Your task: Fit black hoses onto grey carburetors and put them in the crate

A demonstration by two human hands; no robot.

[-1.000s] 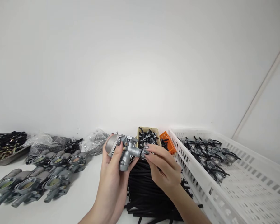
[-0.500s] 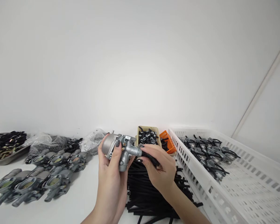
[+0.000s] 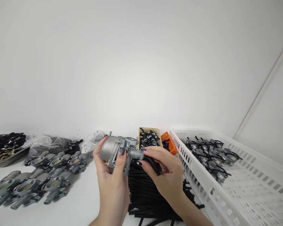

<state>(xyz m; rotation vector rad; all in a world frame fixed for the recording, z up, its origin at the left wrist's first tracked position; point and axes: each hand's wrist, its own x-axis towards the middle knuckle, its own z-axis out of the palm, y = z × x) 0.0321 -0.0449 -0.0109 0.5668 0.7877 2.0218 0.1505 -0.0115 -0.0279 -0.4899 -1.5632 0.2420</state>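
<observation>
A grey metal carburetor (image 3: 110,149) is held up near the middle by my left hand (image 3: 115,179), its thumb across the body and fingers behind it. My right hand (image 3: 169,169) pinches a short black rubber hose (image 3: 152,164) between thumb and fingers, at the tip of the carburetor's right-hand tube. Hose and tube meet end to end; how far one sits over the other is hidden by the fingertips. Beneath my hands lies a pile of long black hoses (image 3: 143,194).
Several carburetors (image 3: 28,186) stand in rows at left, with a metal tray (image 3: 11,158) of dark parts and plastic bags (image 3: 46,144) behind. A beige bin (image 3: 149,130), an orange basket (image 3: 171,146) and a large white crate (image 3: 202,175) holding carburetors are ahead and right.
My left hand has turned and tilted the carburetor, moving slightly left. My right hand has shifted a little right and down, and more of the hose shows.
</observation>
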